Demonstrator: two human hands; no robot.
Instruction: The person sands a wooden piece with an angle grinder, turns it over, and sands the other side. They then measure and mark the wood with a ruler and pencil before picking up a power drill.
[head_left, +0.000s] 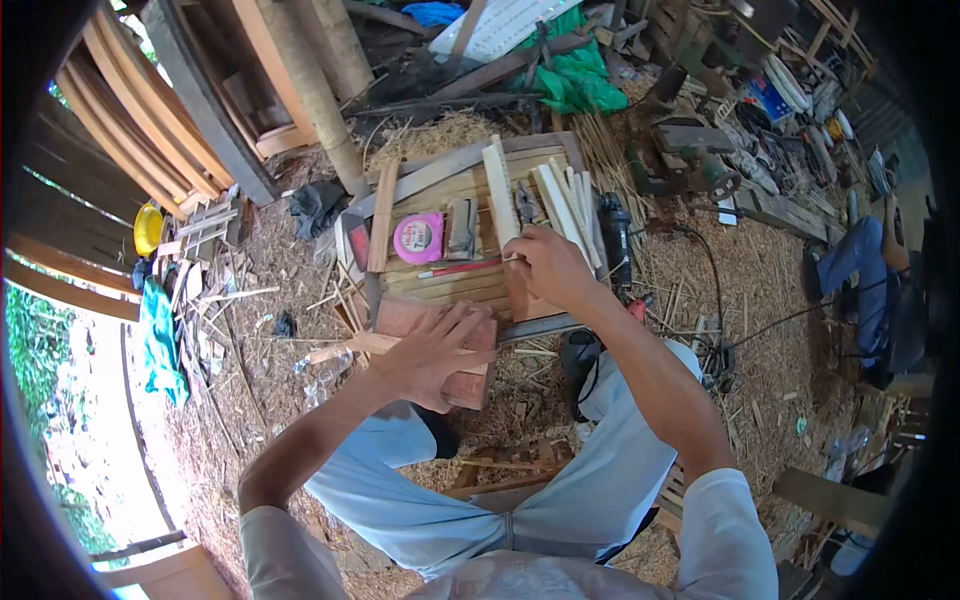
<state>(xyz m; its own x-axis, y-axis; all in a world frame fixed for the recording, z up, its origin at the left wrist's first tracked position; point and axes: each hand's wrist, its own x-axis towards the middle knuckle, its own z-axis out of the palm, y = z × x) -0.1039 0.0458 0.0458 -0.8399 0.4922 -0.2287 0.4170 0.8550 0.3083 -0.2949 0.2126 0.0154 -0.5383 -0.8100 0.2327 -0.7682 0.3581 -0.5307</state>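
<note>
You sit in an open shed on a floor [770, 290] strewn with straw, curved planks [140, 110] stacked left, daylight beyond.

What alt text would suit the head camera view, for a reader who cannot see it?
A seated person presses the left hand flat on a reddish wooden block while the right hand rests on a slatted wooden panel. A pink tape measure, red pencil and black power tool lie on or beside it, over straw-littered ground.
</note>
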